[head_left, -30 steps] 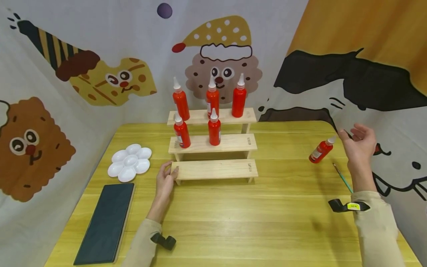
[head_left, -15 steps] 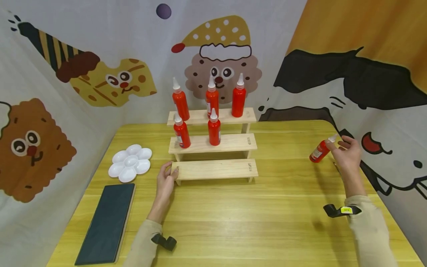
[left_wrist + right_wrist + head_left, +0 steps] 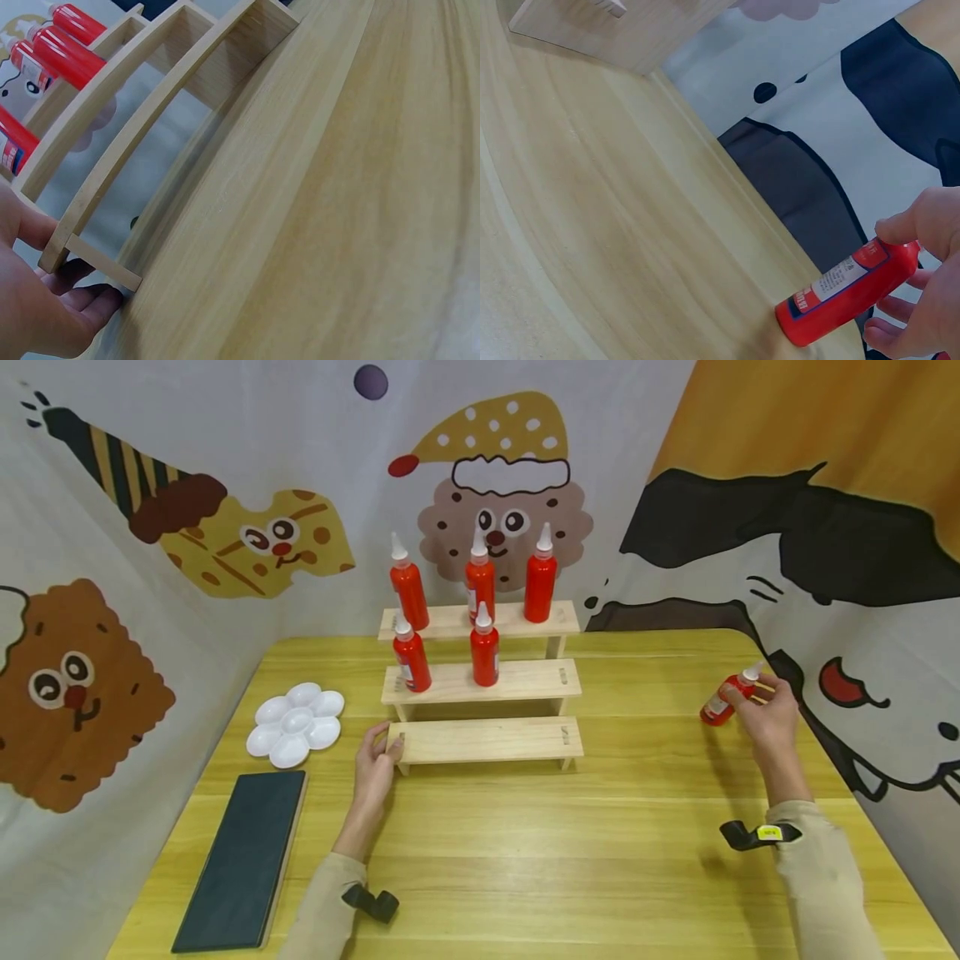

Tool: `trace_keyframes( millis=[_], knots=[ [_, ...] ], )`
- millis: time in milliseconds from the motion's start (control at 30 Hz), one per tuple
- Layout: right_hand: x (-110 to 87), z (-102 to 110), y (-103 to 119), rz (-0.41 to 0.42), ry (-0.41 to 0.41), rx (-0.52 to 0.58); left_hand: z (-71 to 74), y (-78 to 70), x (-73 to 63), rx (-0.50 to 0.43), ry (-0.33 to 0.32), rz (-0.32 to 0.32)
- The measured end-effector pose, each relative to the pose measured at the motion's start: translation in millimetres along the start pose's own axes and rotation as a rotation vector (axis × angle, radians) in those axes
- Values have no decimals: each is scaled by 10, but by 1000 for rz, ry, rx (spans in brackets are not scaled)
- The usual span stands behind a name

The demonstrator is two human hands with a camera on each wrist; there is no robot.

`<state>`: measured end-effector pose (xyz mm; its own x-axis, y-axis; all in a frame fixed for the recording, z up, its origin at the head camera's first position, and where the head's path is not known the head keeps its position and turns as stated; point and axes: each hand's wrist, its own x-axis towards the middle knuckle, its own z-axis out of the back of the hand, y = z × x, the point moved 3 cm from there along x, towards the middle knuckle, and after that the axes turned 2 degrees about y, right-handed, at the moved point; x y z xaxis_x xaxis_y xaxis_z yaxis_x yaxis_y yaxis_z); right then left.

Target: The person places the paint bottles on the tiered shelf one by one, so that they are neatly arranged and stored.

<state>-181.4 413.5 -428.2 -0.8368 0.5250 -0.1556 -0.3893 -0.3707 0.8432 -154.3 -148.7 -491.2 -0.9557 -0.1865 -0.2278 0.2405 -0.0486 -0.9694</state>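
My right hand [image 3: 772,722] pinches a red squeeze bottle [image 3: 717,710] with a white nozzle, thumb on the near side and fingers behind. In the right wrist view the bottle [image 3: 840,292] shows its label and tilts; whether its base touches the table I cannot tell. A three-step wooden display rack [image 3: 487,742] stands mid-table. Gripping the left end of its lowest step is my left hand [image 3: 372,772], thumb on top, other fingers at the side and underneath in the left wrist view. Three similar bottles [image 3: 540,585] stand on the top step and two bottles [image 3: 485,657] on the middle.
Left of the rack lies a white flower-shaped paint palette [image 3: 295,720]. A dark flat board or book [image 3: 240,860] lies in front of it on the wooden table [image 3: 562,860]. A cartoon-printed cloth [image 3: 315,410] hangs behind and at both sides.
My right hand has come left and down to the red bottle and taken hold of it. The paintbrush seen earlier is now hidden by my right arm. My left hand has stayed on the rack.
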Motion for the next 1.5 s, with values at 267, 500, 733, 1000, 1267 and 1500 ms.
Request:
trace_keyframes(
  millis=[267,500,733,1000,1267,1500],
  knots=[
    [28,-59,-41,45,5,-17,-2,4,4,17,0,5],
    [42,-128,-95,46,-4,-32,2,4,0,13,6,11],
    [30,-134,-119,58,-4,-22,6,13,6,18,5,9],
    [-7,-148,-121,70,-42,37,12,18,5,24,2,2],
    [-36,-143,-9,85,-55,81,7,8,13,19,-4,-6],
    [-113,-187,139,115,-62,112,8,24,19,24,-2,-12]
  ],
)
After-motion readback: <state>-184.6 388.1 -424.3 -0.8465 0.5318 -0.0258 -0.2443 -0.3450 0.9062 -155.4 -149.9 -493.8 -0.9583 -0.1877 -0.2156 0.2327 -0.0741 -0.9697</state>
